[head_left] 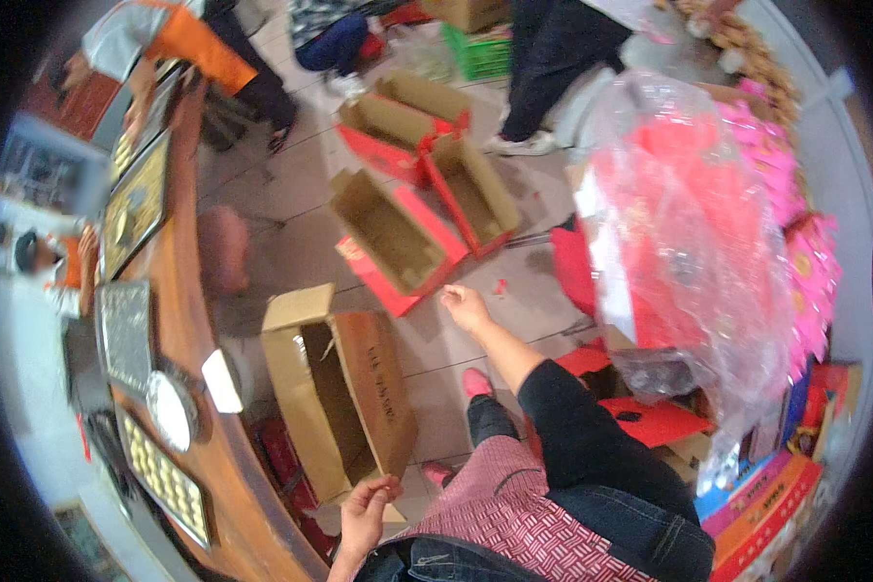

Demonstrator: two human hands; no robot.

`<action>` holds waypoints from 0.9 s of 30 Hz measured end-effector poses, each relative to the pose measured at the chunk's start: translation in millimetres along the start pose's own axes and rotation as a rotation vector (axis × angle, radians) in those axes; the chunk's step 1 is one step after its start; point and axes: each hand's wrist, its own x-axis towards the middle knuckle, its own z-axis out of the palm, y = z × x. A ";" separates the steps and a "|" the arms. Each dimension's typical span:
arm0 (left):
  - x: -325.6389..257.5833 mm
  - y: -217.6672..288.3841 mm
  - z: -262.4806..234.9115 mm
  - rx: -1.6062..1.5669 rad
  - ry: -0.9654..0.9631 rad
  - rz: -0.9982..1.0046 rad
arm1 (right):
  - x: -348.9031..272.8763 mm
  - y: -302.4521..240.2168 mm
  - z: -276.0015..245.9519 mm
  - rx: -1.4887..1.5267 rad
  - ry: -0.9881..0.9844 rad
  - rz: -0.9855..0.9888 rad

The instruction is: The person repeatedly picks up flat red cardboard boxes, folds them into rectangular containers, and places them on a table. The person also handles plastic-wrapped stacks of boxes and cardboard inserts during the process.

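My right hand (468, 307) is stretched forward, its fingers curled together just past the near corner of a red open-topped carton (427, 276). Whether anything small is between those fingers cannot be made out. Low in the picture, my left hand (367, 512) is bent into a pinch beside a large brown cardboard box (383, 388) with its flaps apart. What the left fingers hold, if anything, is too small to tell. Further off stand two more red cartons, a right one (475, 194) and a far one (388, 126), brown inside and open at the top.
At the left runs a wooden counter (189, 320) with trays of round dough pieces (165, 475) and a white bowl (172, 412). Clear plastic sheeting (689, 252) covers a red pile at the right. Several people work nearby; one wears an orange apron (199, 53). A green crate (480, 53) stands behind.
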 end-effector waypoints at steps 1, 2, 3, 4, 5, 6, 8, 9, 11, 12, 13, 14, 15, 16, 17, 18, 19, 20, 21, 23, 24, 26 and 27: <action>6.0 12.3 7.9 0.019 -0.047 0.050 | -20.9 -27.2 -34.5 0.070 0.097 -0.170; 7.2 14.7 13.3 0.022 -0.067 0.067 | -53.4 -74.7 -65.5 0.111 0.150 -0.342; 8.5 20.3 18.5 0.038 -0.094 0.090 | -82.5 -126.1 -104.4 0.029 0.295 -0.575; 10.8 27.2 24.2 0.051 -0.125 0.098 | -100.4 -160.7 -146.5 -0.045 0.450 -0.807; 14.5 33.1 30.5 0.076 -0.157 0.108 | -100.5 -171.8 -184.6 -0.033 0.697 -0.922; 14.4 33.8 35.8 0.084 -0.168 0.106 | -120.8 -202.1 -219.7 -0.169 0.841 -0.797; 14.2 41.9 48.1 0.139 -0.231 0.165 | -132.2 -210.4 -285.8 -0.374 0.637 -0.524; 16.5 49.1 56.0 0.172 -0.270 0.202 | -124.6 -173.1 -311.5 -0.602 0.331 -0.298; 21.8 61.4 68.6 0.278 -0.353 0.224 | -100.9 -90.3 -339.5 -0.966 -0.238 0.305; 20.4 60.1 73.1 0.283 -0.343 0.220 | -108.3 -75.9 -352.7 -1.171 0.057 0.169; 19.5 60.7 74.9 0.297 -0.334 0.218 | -116.8 -62.1 -367.1 -1.319 0.382 0.065; 19.4 62.2 75.3 0.347 -0.321 0.245 | -117.4 -93.8 -390.5 -1.058 0.548 0.137; 19.4 66.0 76.2 0.403 -0.325 0.280 | -118.7 -90.5 -433.0 -1.047 0.718 0.041; 19.4 67.2 76.4 0.460 -0.328 0.305 | -120.0 -85.7 -475.0 -1.039 0.884 -0.061; 15.4 64.0 76.5 0.495 -0.279 0.300 | -128.6 -125.6 -489.4 -1.239 0.836 -0.153; 14.3 64.9 76.5 0.543 -0.248 0.305 | -132.4 -165.7 -490.0 -1.018 1.148 -0.160; 13.8 65.0 76.9 0.589 -0.217 0.311 | -136.6 -204.7 -490.7 -0.740 1.439 -0.236; 16.8 65.3 75.4 0.650 -0.223 0.336 | -142.2 -215.7 -507.2 -0.527 1.501 -0.439; 15.8 69.5 79.9 0.649 -0.230 0.358 | -140.1 -215.2 -518.9 -0.738 1.497 -0.436; 10.3 79.6 88.4 0.652 -0.238 0.397 | -129.4 -200.4 -536.0 -1.157 1.451 -0.418; 11.3 80.5 87.9 0.663 -0.252 0.371 | -119.2 -171.2 -545.6 -1.395 1.163 -0.309; 13.1 74.1 87.0 0.664 -0.244 0.304 | -98.2 -144.6 -517.7 -1.195 1.114 -0.137; 14.4 73.1 85.8 0.696 -0.238 0.320 | -93.6 -133.7 -510.2 -1.097 1.097 -0.049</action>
